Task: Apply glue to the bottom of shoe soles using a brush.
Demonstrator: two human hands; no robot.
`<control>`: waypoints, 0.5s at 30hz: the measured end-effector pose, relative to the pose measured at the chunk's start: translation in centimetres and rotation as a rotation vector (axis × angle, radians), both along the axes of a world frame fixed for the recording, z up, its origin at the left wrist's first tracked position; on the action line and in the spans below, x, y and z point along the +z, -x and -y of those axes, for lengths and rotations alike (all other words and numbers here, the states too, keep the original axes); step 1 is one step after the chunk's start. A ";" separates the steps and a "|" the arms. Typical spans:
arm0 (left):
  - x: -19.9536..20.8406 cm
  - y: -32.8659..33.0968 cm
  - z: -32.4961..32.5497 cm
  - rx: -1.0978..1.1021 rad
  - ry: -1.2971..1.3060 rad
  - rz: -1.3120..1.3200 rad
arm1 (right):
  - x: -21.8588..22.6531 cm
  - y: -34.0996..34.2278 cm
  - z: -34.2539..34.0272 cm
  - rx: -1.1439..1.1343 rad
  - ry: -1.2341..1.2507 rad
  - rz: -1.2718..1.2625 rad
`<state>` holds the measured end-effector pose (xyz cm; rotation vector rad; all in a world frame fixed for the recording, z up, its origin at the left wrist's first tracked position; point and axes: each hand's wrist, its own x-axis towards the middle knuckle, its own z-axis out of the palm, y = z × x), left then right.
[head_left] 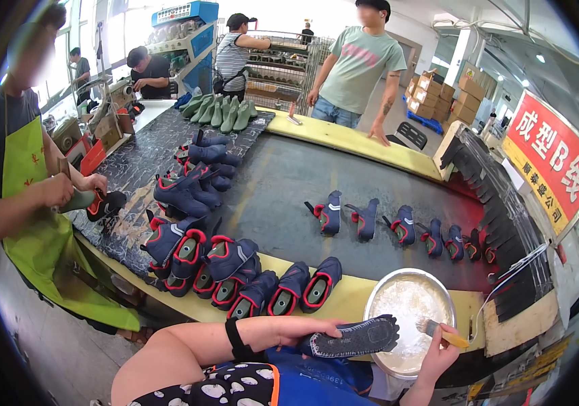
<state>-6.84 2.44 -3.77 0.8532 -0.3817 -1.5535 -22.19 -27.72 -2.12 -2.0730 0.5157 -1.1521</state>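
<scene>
My left hand (308,329) grips a dark navy shoe (355,337) by its heel end. The shoe's grey, stitched underside faces up and its toe points right, over the edge of a metal bowl (408,272). White liquid (404,303) coats the inside of the bowl. In my right hand (439,353), fingers closed round the yellow handle, is a brush (443,331). Its bristles hang over the bowl, just right of the toe and apart from it. Nearest my left forearm are several navy shoes with red collars (316,291), green lasts inside them.
More navy shoes (188,193) are piled at the left. A row of shoes (365,220) lies on the dark conveyor belt (282,203), toward a red-lit tunnel (482,206). Green lasts (225,111) stand behind. A co-worker in a green apron (29,203) handles a shoe; another person (364,74) stands opposite.
</scene>
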 end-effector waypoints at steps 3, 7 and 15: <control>-0.1 0.0 0.1 -0.003 0.016 -0.003 | 0.1 -0.2 0.0 0.005 -0.002 0.006; -0.4 -0.5 0.3 -0.019 0.020 -0.012 | 0.2 -0.5 -0.2 0.007 0.005 0.006; -0.4 -0.4 0.2 -0.011 0.027 -0.024 | 0.4 -0.5 -0.5 0.004 0.015 -0.003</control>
